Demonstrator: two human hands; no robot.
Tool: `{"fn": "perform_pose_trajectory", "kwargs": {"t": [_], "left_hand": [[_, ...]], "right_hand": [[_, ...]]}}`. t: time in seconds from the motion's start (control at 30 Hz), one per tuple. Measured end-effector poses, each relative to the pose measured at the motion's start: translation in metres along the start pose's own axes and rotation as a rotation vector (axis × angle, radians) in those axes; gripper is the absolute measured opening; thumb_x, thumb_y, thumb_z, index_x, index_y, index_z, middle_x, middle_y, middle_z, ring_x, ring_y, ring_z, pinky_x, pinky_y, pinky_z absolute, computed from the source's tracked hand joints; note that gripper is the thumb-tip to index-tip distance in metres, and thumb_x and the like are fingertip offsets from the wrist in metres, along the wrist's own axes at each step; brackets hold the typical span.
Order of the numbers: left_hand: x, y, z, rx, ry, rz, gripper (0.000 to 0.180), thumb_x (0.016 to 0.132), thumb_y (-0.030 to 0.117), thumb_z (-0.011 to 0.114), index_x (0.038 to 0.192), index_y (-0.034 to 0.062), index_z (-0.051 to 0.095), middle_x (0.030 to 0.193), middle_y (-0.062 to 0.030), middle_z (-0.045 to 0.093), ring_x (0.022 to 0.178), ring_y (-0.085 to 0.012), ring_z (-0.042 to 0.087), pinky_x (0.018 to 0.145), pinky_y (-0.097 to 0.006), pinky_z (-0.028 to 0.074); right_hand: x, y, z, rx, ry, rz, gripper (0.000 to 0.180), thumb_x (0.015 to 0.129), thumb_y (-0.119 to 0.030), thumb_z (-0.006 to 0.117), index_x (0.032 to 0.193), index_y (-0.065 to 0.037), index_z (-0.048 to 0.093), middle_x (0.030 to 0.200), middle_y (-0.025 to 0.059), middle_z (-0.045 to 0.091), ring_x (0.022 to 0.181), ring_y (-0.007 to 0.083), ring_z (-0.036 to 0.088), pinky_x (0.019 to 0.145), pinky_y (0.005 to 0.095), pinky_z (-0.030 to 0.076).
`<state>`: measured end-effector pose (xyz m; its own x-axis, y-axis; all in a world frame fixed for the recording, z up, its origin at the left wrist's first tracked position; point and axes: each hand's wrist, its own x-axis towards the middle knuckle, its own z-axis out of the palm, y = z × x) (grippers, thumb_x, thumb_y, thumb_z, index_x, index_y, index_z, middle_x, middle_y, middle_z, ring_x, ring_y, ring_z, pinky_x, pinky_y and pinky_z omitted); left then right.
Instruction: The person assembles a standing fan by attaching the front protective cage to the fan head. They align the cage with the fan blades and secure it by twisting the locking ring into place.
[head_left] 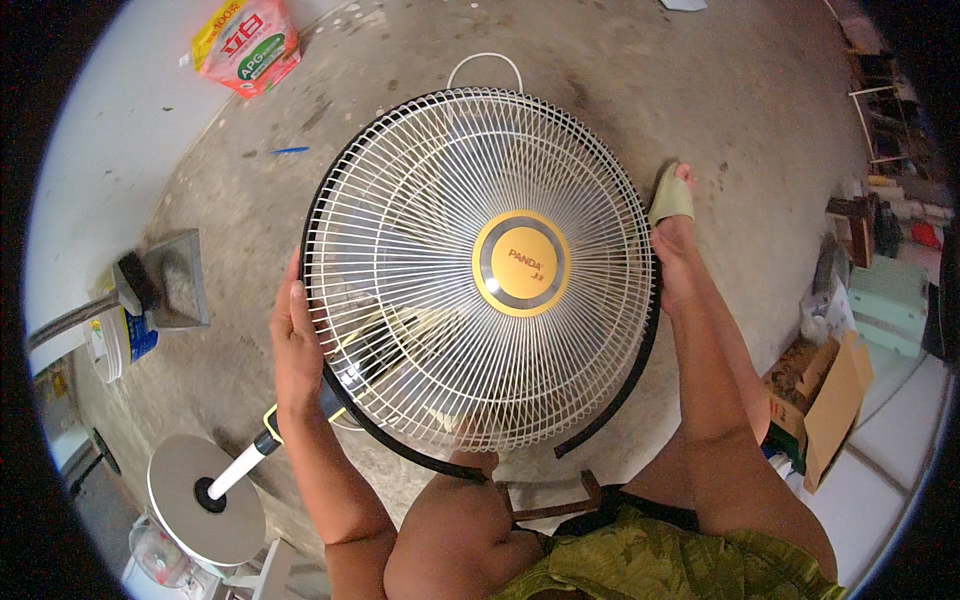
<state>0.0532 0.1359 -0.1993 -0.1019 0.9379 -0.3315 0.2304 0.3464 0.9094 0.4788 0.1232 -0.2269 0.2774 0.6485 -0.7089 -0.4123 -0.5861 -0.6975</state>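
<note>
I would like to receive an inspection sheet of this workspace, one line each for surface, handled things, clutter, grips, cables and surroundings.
Surface: grey floor, stained with dark spots.
Handled things: fan, white wire cage, gold centre; black band around its rim, ends apart at the near side; round base lower left.
Clutter: red-and-yellow pouch, blue strip, dustpan, brush, open cardboard box.
Grips: left-hand grip at the fan's left edge; right-hand grip at its right edge, fingers partly hidden.
Cables: white loop beyond the far rim; cannot tell whether cable.
Surroundings: white wall upper left.
</note>
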Motion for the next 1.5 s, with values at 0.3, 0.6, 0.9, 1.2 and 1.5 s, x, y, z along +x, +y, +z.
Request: {"fn": "perform_pose_trajectory", "kwargs": {"t": [0.3, 0.6, 0.9, 1.2, 1.5], "left_hand": [[-0.001, 0.009, -0.004, 0.075, 0.003, -0.018, 0.046, 0.101, 0.031, 0.033, 0.136, 0.0029, 0.040, 0.117, -0.0093, 0.057, 0.093, -0.0139, 0.058, 0.080, -0.026, 0.046], [0.002, 0.006, -0.004, 0.074, -0.015, -0.066, 0.046, 0.101, 0.032, 0.032, 0.138, 0.0062, 0.039, 0.113, -0.0082, 0.059, 0.090, -0.0125, 0.059, 0.076, -0.025, 0.048], [0.010, 0.004, -0.004, 0.093, -0.028, -0.029, 0.044, 0.101, 0.031, 0.032, 0.136, 0.0056, 0.041, 0.117, -0.0089, 0.058, 0.097, -0.0138, 0.058, 0.082, -0.025, 0.047], [0.008, 0.001, -0.002, 0.098, 0.016, 0.007, 0.043, 0.101, 0.029, 0.033, 0.136, 0.0070, 0.041, 0.100, -0.0039, 0.062, 0.074, -0.0071, 0.056, 0.063, -0.021, 0.047], [0.010, -0.001, -0.005, 0.147, 0.009, 0.021, 0.043, 0.101, 0.029, 0.033, 0.136, 0.0068, 0.041, 0.100, -0.0044, 0.062, 0.073, -0.0071, 0.055, 0.063, -0.020, 0.046]], "right_hand": [[0.003, 0.002, -0.005, -0.088, -0.012, -0.042, 0.063, 0.095, -0.008, 0.039, 0.146, -0.007, 0.002, 0.147, 0.0182, 0.021, 0.128, 0.0273, 0.036, 0.104, 0.0358, 0.032], [0.015, 0.009, -0.023, -0.176, -0.140, -0.258, 0.067, 0.093, -0.007, 0.042, 0.145, -0.008, 0.000, 0.147, 0.0225, 0.019, 0.129, 0.0317, 0.034, 0.104, 0.0398, 0.033], [0.015, 0.014, -0.028, -0.192, 0.003, -0.116, 0.047, 0.094, -0.016, 0.046, 0.137, 0.001, 0.033, 0.129, 0.0131, 0.048, 0.113, 0.0232, 0.050, 0.097, 0.0342, 0.038], [0.007, 0.012, -0.020, -0.152, 0.106, -0.010, 0.042, 0.095, -0.019, 0.046, 0.132, 0.001, 0.041, 0.125, 0.0121, 0.052, 0.110, 0.0225, 0.052, 0.095, 0.0329, 0.040], [0.013, 0.017, -0.029, -0.210, 0.098, -0.059, 0.047, 0.096, -0.023, 0.045, 0.135, 0.001, 0.037, 0.130, 0.0162, 0.048, 0.113, 0.0258, 0.050, 0.096, 0.0355, 0.039]]}}
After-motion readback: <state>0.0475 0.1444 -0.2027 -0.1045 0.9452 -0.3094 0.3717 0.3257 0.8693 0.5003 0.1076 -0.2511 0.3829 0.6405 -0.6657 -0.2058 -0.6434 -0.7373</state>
